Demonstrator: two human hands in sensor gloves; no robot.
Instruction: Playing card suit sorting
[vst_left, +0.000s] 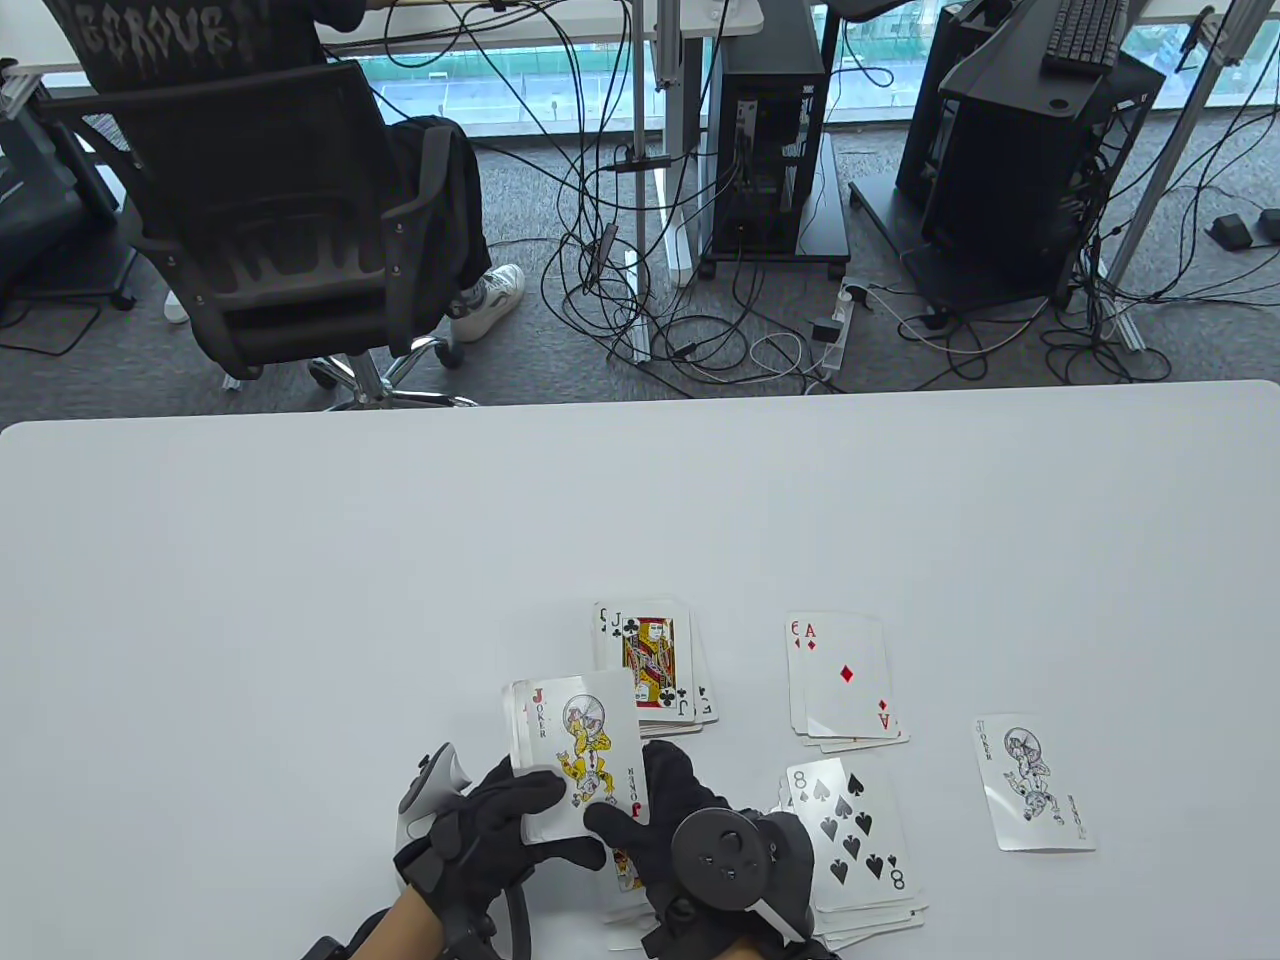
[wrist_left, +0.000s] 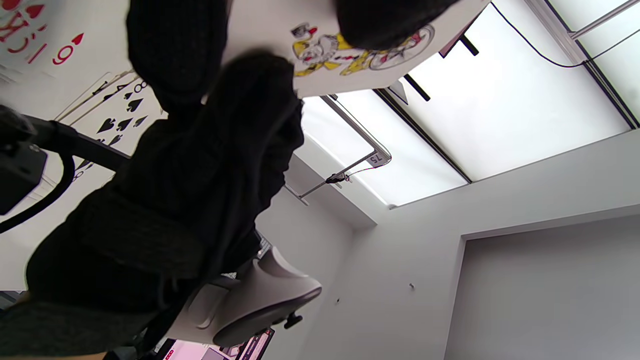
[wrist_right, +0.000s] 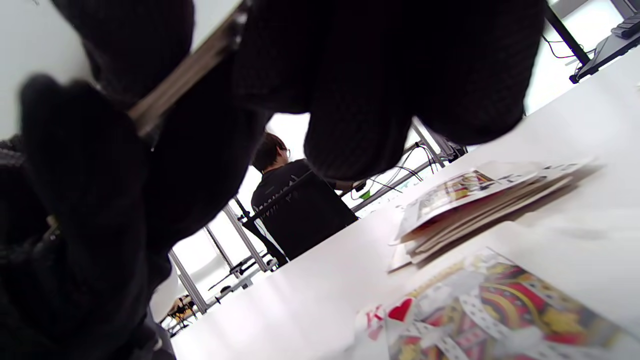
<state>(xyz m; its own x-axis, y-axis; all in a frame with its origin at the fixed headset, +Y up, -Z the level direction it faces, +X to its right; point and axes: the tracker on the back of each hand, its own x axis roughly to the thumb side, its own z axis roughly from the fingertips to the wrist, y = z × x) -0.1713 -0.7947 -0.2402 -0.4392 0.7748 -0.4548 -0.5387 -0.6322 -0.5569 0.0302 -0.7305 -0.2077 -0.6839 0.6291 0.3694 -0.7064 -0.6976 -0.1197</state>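
Your left fingers (vst_left: 530, 800) are wrapping the remaining deck (vst_left: 560, 770) from below, thumb curling over its near edge, and your right fingers (vst_left: 615, 822) are pinching the lower corner of the red joker (vst_left: 590, 750) that's sitting face-up on top. So both hands are holding cards right now, raised just above the worktop (vst_left: 300, 560).

Biggest risk I'm seeing: that joker is coming off with a second card stuck under it, since the gloves are thick and the pinch is landing right at the corner. You're probably not feeling a double through that fabric.

Next one: a joker has no suit, so it belongs with the black-and-white joker (vst_left: 1035, 785) lying alone out on the right. To get there your right hand is crossing over the spades pile (vst_left: 855, 835), which is already fanning out messily, and your wrist could be dragging it.

The king of hearts (wrist_right: 480, 310) is hiding under your hands too, so lowering them is likely scattering it. The clubs pile (vst_left: 655, 660) and diamonds pile (vst_left: 845, 680) are sitting near each other, so a sloppy toss could be landing wrong.
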